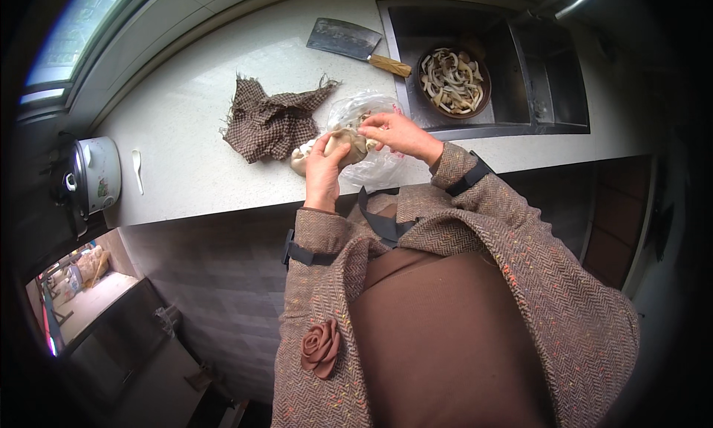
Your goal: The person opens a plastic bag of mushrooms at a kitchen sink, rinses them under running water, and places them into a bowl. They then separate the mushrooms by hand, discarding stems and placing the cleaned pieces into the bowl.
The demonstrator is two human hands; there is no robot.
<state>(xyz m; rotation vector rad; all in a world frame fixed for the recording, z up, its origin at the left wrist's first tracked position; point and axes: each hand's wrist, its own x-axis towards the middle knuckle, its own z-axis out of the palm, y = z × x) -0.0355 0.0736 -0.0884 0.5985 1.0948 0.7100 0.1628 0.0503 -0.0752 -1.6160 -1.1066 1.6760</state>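
Observation:
My left hand (325,170) grips a cluster of pale oyster mushrooms (340,144) above the front part of the counter. At the cluster's right edge, my right hand (405,136) pinches a bit of mushroom between thumb and fingers. Beneath and behind both hands lies a crumpled clear plastic bag (362,102) with red printing, partly covered by them. More mushroom pieces show near my right fingertips, though what lies in the bag is mostly hidden. A brown bowl (486,102) full of torn mushroom strips (452,82) stands in the left basin of the sink.
A cleaver (345,38) with a wooden handle lies left of the metal sink (509,77), its handle end reaching the rim. A checked cloth (273,118) is bunched left of my hands. Farther left are a white spoon (137,171) and a rice cooker (100,174).

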